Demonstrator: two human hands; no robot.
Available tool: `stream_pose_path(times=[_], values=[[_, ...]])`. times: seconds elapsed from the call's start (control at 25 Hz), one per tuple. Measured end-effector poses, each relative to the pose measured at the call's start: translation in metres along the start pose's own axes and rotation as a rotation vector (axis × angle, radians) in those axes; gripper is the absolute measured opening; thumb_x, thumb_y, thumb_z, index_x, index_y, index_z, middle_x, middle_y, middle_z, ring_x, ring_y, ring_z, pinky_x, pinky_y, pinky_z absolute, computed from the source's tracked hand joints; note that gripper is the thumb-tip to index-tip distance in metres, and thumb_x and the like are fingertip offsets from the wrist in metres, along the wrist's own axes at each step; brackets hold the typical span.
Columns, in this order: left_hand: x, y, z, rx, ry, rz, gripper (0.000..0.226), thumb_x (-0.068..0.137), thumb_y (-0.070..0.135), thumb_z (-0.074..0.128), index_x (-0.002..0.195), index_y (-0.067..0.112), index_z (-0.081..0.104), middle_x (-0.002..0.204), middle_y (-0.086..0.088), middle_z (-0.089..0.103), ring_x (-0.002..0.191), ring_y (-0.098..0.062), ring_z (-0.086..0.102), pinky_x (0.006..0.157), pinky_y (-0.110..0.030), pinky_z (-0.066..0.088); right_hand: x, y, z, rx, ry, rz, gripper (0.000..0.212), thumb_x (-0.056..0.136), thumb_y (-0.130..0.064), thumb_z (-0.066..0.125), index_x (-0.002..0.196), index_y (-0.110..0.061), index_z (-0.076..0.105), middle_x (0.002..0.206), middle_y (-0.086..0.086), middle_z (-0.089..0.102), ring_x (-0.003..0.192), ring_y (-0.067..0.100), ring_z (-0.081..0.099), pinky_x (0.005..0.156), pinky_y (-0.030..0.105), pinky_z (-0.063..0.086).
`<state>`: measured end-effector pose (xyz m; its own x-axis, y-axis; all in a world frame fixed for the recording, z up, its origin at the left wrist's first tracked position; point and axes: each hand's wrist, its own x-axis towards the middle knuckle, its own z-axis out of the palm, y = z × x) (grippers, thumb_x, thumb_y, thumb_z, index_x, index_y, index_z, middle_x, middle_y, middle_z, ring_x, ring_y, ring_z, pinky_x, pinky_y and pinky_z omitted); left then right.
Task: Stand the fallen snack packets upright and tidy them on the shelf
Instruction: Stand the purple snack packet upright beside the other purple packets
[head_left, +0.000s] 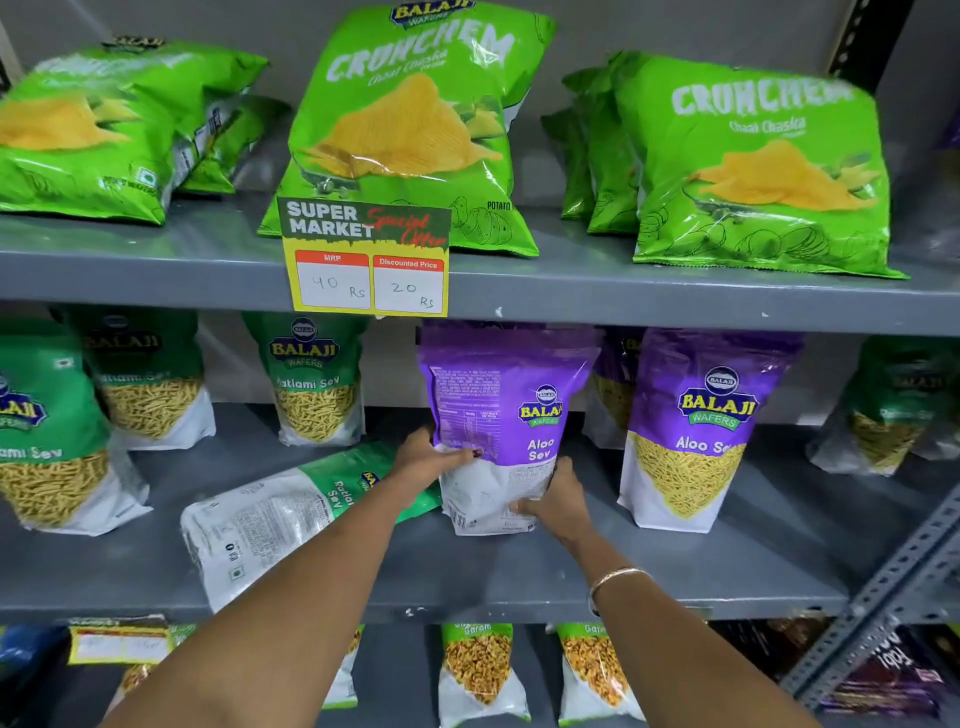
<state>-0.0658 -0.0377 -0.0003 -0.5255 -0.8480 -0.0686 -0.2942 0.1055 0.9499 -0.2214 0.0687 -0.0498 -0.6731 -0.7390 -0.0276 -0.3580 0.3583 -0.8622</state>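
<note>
A purple Aloo Sev packet (498, 410) stands upright in the middle of the grey middle shelf (519, 577), turned partly sideways so its back panel shows. My left hand (431, 460) grips its left edge and my right hand (556, 499) holds its lower right corner. To the left, a green Ratlami Sev packet (291, 514) lies flat on its back, partly under my left forearm. A second purple Aloo Sev packet (701, 426) stands upright to the right, with another purple one behind it.
Upright green Ratlami Sev packets (317, 379) line the left and far right of the middle shelf. Green Crunchem chip bags (410, 124) fill the top shelf, behind a yellow price tag (366, 260). Garam packets (478, 670) stand on the lower shelf. A perforated metal post (883, 587) rises at right.
</note>
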Motion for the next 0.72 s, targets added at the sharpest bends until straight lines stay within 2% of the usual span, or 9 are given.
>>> stream_pose_path(times=[0.08, 0.12, 0.24, 0.32, 0.4, 0.48, 0.52, 0.6, 0.72], values=[[-0.008, -0.005, 0.0, -0.01, -0.152, -0.05, 0.038, 0.072, 0.004, 0.075, 0.107, 0.009, 0.061, 0.101, -0.005, 0.068, 0.079, -0.003, 0.065, 0.062, -0.008, 0.051, -0.003, -0.003, 0.0, -0.042, 0.031, 0.027, 0.066, 0.061, -0.006, 0.083, 0.106, -0.005, 0.035, 0.127, 0.023, 0.047, 0.117, 0.034, 0.049, 0.093, 0.034, 0.042], [-0.012, -0.007, 0.0, -0.002, -0.194, -0.083, 0.035, 0.074, 0.001, 0.072, 0.103, 0.015, 0.058, 0.094, 0.001, 0.065, 0.074, 0.001, 0.063, 0.053, -0.006, 0.049, -0.004, -0.004, 0.0, -0.035, 0.05, 0.061, 0.066, 0.064, -0.007, 0.081, 0.107, -0.005, 0.032, 0.128, 0.023, 0.046, 0.119, 0.035, 0.049, 0.095, 0.036, 0.042], [-0.015, -0.013, -0.001, 0.011, -0.266, -0.185, 0.052, 0.076, 0.002, 0.07, 0.118, 0.024, 0.047, 0.084, 0.003, 0.06, 0.083, -0.012, 0.057, 0.066, -0.022, 0.046, -0.007, -0.007, 0.002, -0.006, 0.058, 0.191, 0.054, 0.077, -0.01, 0.069, 0.118, -0.003, 0.035, 0.121, 0.02, 0.054, 0.114, 0.034, 0.055, 0.088, 0.033, 0.044], [-0.017, -0.013, -0.001, 0.062, -0.342, -0.221, 0.053, 0.079, 0.003, 0.067, 0.126, 0.018, 0.049, 0.079, 0.001, 0.056, 0.079, -0.01, 0.054, 0.077, -0.027, 0.042, -0.01, -0.012, 0.003, -0.018, -0.007, 0.168, 0.015, 0.081, -0.007, 0.058, 0.088, -0.017, 0.049, 0.099, 0.012, 0.055, 0.094, 0.024, 0.055, 0.075, 0.027, 0.04], [-0.017, -0.014, 0.0, 0.068, -0.352, -0.254, 0.044, 0.079, 0.003, 0.066, 0.119, 0.014, 0.052, 0.093, -0.001, 0.055, 0.092, -0.012, 0.05, 0.087, -0.03, 0.036, -0.007, -0.008, 0.002, -0.059, -0.09, 0.116, 0.018, 0.081, -0.003, 0.05, 0.075, -0.019, 0.047, 0.082, 0.005, 0.053, 0.074, 0.018, 0.051, 0.062, 0.022, 0.041], [-0.019, -0.011, -0.002, 0.037, -0.369, -0.277, 0.03, 0.08, 0.003, 0.065, 0.104, 0.016, 0.052, 0.101, 0.0, 0.053, 0.102, -0.013, 0.046, 0.093, -0.034, 0.033, -0.009, -0.004, -0.009, 0.022, -0.233, 0.105, 0.028, 0.08, 0.011, 0.05, 0.097, -0.012, 0.051, 0.086, 0.007, 0.055, 0.069, 0.011, 0.049, 0.047, 0.011, 0.042], [-0.02, -0.009, -0.002, 0.01, -0.379, -0.288, 0.027, 0.081, 0.003, 0.064, 0.102, 0.016, 0.051, 0.098, 0.001, 0.054, 0.102, -0.014, 0.048, 0.096, -0.035, 0.034, -0.011, -0.004, -0.015, 0.088, -0.349, 0.099, 0.043, 0.077, 0.015, 0.055, 0.114, -0.006, 0.048, 0.1, 0.01, 0.056, 0.078, 0.011, 0.053, 0.049, 0.01, 0.045], [-0.017, -0.01, 0.001, -0.037, -0.364, -0.303, 0.044, 0.084, 0.007, 0.062, 0.123, 0.014, 0.043, 0.101, -0.001, 0.055, 0.104, -0.019, 0.054, 0.096, -0.036, 0.035, -0.018, -0.006, -0.026, 0.113, -0.553, 0.099, 0.066, 0.074, 0.006, 0.069, 0.13, -0.009, 0.037, 0.123, 0.004, 0.052, 0.105, 0.013, 0.052, 0.064, 0.013, 0.049], [-0.013, -0.012, 0.01, -0.014, -0.294, -0.243, 0.065, 0.084, 0.014, 0.063, 0.139, 0.017, 0.029, 0.126, -0.009, 0.051, 0.124, -0.028, 0.05, 0.101, -0.037, 0.036, -0.018, -0.003, -0.017, 0.068, -0.554, 0.093, 0.084, 0.068, -0.01, 0.08, 0.133, -0.011, 0.026, 0.127, -0.002, 0.05, 0.118, 0.011, 0.048, 0.088, 0.017, 0.046]])
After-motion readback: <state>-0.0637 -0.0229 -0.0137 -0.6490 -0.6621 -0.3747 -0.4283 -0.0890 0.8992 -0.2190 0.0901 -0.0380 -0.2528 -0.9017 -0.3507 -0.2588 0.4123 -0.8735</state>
